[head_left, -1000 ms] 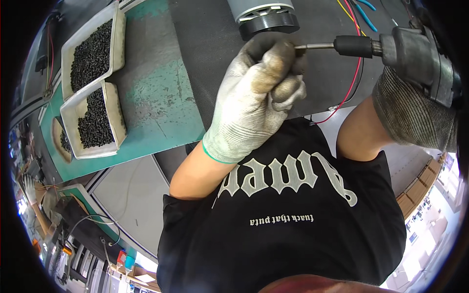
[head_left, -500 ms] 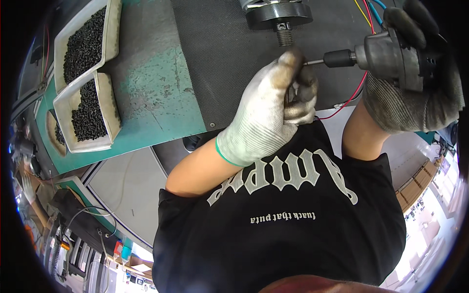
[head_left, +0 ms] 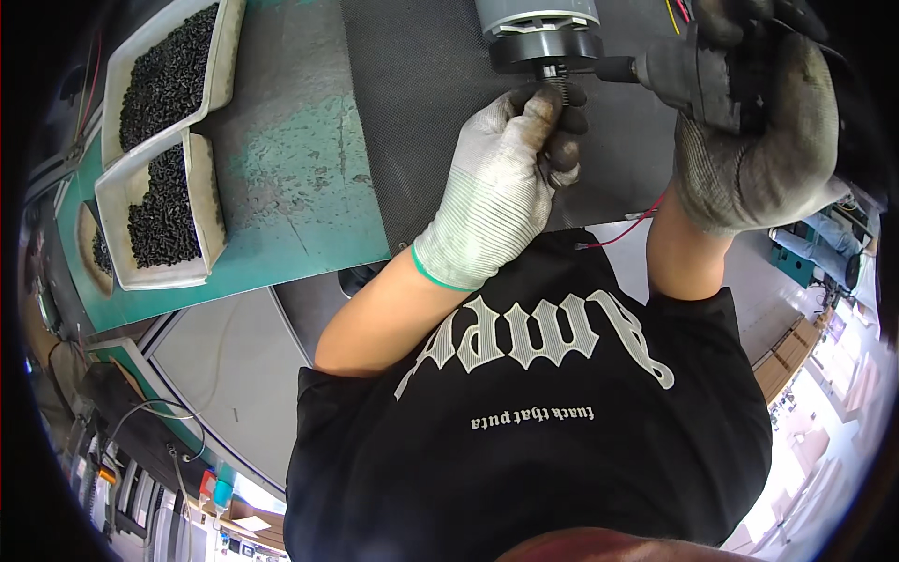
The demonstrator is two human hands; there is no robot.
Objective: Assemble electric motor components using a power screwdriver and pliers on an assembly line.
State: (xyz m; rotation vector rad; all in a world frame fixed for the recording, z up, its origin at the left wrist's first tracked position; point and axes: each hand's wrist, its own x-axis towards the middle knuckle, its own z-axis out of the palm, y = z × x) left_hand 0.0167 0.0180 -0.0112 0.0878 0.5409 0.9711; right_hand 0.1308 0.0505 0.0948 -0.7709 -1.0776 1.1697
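At the top middle, a grey cylindrical motor (head_left: 538, 13) with a black round flange (head_left: 548, 51) lies on the mat. A threaded shaft (head_left: 554, 73) juts from it toward me. My left hand (head_left: 501, 173), in a white glove with dirty fingertips, is closed with thumb and fingers around the shaft's lower end; any small part between them is hidden. My right hand (head_left: 754, 169), in a dark-stained grey glove, grips a dark power screwdriver (head_left: 679, 77). Its black nose points left, and the bit's tip meets the side of the shaft near the flange.
On the worn green tabletop (head_left: 272, 201) at left stand two off-white bins, an upper bin (head_left: 228, 51) and a lower bin (head_left: 208, 192), filled with small black screws. A black textured mat (head_left: 412, 131) lies under the motor. A red wire (head_left: 618, 241) hangs over the bench's front edge.
My left hand has moved up and slightly left onto the shaft. The screwdriver has moved up and left, its tip going from my left fingertips to the shaft's side.
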